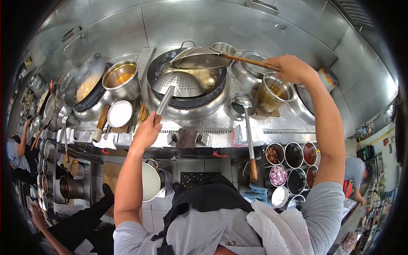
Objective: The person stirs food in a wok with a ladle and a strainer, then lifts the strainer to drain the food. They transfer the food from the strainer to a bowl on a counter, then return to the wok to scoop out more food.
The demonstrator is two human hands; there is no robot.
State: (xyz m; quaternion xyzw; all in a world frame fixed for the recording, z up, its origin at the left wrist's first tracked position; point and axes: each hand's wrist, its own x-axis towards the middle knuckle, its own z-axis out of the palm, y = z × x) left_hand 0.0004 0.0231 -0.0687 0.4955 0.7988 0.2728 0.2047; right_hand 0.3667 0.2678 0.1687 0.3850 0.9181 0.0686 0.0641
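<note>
Here's the left hand (146, 134) wrapped round the metal handle of the perforated ladle (180, 85), its bowl over the wok (158, 68), with the strainer (199, 62) tilted above too, wooden handle gripped by the right hand (294, 69).

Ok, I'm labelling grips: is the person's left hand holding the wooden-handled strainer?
No, the left hand grips the perforated ladle by its metal handle, while the right hand holds the wooden-handled strainer.

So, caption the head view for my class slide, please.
Left hand holds a perforated ladle, right hand a wood-handled strainer, over a wok.
</note>
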